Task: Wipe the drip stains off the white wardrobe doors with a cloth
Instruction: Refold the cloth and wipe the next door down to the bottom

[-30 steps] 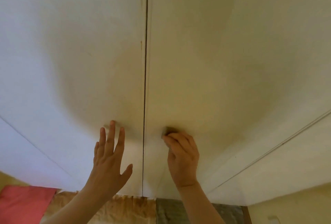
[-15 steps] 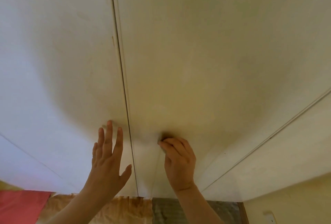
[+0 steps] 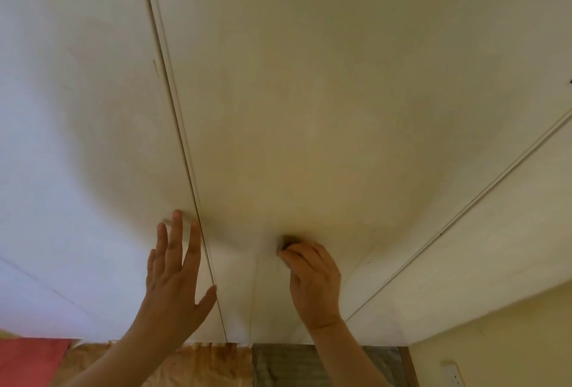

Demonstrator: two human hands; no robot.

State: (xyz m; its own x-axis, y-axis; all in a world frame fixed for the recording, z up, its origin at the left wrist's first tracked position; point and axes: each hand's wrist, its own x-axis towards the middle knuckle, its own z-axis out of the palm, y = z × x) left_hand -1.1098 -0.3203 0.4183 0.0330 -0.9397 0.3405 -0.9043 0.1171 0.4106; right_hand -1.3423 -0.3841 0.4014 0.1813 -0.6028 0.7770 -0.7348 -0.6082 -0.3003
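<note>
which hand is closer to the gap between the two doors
Left. The left hand lies just beside the gap; the right hand grips the cloth farther off on the right door.

Wardrobe doors [image 3: 309,102]: white, cast creamy yellow at centre and bluish towards their left edge; seam lines [image 3: 183,151] between the doors: thin, dark; drip marks [image 3: 156,68] beside the left seam: faint tan; cloth [image 3: 284,241] on the doors: dull grey-brown; below the doors: coral-red fabric [image 3: 29,362], tan fabric [image 3: 204,362] blotched brown, grey streaked surface [image 3: 291,366]; wall [image 3: 501,337] at their lower right: pale yellow.
</note>
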